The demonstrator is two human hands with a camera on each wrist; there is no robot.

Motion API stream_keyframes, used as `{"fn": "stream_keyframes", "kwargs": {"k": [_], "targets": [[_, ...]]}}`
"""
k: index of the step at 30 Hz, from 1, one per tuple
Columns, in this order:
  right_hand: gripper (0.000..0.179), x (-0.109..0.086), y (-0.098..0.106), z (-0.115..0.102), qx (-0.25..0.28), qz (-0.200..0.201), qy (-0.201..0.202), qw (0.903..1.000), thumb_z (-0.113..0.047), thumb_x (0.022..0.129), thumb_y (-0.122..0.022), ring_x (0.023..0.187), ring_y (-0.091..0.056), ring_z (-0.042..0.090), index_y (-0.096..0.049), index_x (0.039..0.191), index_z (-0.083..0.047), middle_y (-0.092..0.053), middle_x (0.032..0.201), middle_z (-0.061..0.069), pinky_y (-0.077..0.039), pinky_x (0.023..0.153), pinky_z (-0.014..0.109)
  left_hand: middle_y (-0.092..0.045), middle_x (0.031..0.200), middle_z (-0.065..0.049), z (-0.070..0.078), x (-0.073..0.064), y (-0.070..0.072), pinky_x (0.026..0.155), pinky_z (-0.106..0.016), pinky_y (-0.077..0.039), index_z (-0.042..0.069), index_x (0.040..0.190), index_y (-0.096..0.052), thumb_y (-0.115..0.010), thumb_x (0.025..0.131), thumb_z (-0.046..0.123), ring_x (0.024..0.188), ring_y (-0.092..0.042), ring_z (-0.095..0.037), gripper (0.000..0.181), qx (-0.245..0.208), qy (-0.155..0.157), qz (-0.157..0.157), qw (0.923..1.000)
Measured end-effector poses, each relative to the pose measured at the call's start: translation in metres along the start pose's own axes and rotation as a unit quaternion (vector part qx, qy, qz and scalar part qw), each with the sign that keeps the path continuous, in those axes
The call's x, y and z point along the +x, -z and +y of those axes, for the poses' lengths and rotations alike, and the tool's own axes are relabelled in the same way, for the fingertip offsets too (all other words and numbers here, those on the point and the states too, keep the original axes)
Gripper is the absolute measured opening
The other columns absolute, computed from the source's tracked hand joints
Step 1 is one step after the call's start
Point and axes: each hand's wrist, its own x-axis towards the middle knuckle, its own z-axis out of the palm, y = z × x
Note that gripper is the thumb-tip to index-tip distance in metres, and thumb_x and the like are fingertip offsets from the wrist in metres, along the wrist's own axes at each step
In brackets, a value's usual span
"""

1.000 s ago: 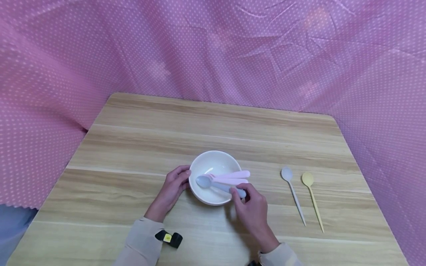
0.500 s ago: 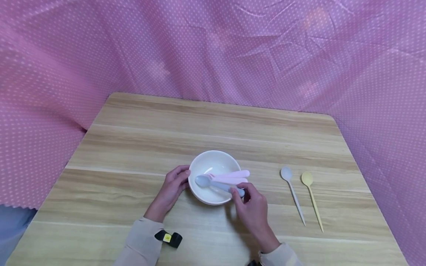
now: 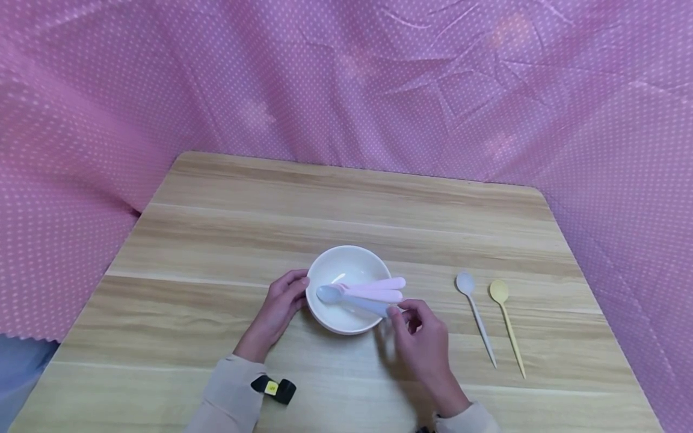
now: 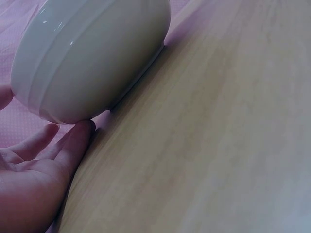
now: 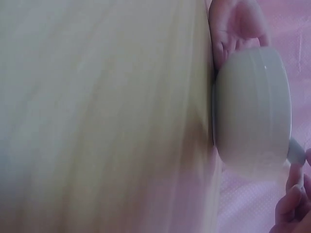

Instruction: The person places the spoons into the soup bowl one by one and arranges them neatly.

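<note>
Pinches the light-blue spoon (image 3: pixel 365 304) by its handle end in the right hand (image 3: pixel 425 346), with its head inside the white bowl (image 3: pixel 354 263), well in from the far edge of the table (image 3: pixel 243 228); grips the bowl's side facing the left edge with the left hand (image 3: pixel 275 314); has two pink handles (image 3: pixel 375 285) beside that spoon, across the bowl's rim, and toward the right edge a grey spoon (image 3: pixel 477 317) and a yellow spoon (image 3: pixel 510 328)

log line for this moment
left hand: holds bowl; right hand: at blue spoon, grip unclear; in bowl: blue spoon, two pink utensils; on table: gray spoon, yellow spoon
</note>
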Motion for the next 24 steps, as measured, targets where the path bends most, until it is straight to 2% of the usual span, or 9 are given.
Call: {"fn": "stream_keyframes", "kwargs": {"k": [8, 19, 24], "targets": [[0.007, 0.003, 0.012, 0.009, -0.013, 0.0, 0.0, 0.9999, -0.006, 0.081, -0.071, 0.056, -0.047, 0.004, -0.065, 0.079, -0.01, -0.057, 0.062, -0.007, -0.041, 0.049, 0.017, -0.049, 0.127, -0.022, 0.001, -0.001, 0.0, 0.085, -0.027, -0.052, -0.003, 0.13, -0.046, -0.052, 0.096, 0.024, 0.102, -0.059, -0.018, 0.044, 0.002, 0.004, -0.004, 1.0], [0.004, 0.003, 0.021, 0.021, -0.076, -0.024, -0.043, 0.9959, -0.012, 0.083, -0.069, 0.061, -0.05, 0.008, -0.067, 0.082, -0.009, -0.058, 0.067, -0.004, -0.043, 0.052, 0.02, -0.05, 0.126, -0.021, 0.0, -0.001, 0.0, 0.084, -0.027, -0.052, -0.004, 0.13, -0.046, -0.052, 0.096, 0.023, 0.1, -0.06, -0.018, 0.044, 0.002, 0.0, -0.003, 1.0], [0.005, 0.004, 0.027, 0.026, -0.086, -0.03, -0.056, 0.9942, -0.012, 0.084, -0.068, 0.062, -0.051, 0.01, -0.067, 0.084, -0.007, -0.059, 0.068, -0.003, -0.044, 0.054, 0.02, -0.051, 0.125, -0.022, 0.0, -0.001, 0.0, 0.084, -0.027, -0.052, -0.006, 0.13, -0.045, -0.052, 0.096, 0.022, 0.099, -0.06, -0.017, 0.044, -0.003, -0.001, -0.003, 1.0]]}}
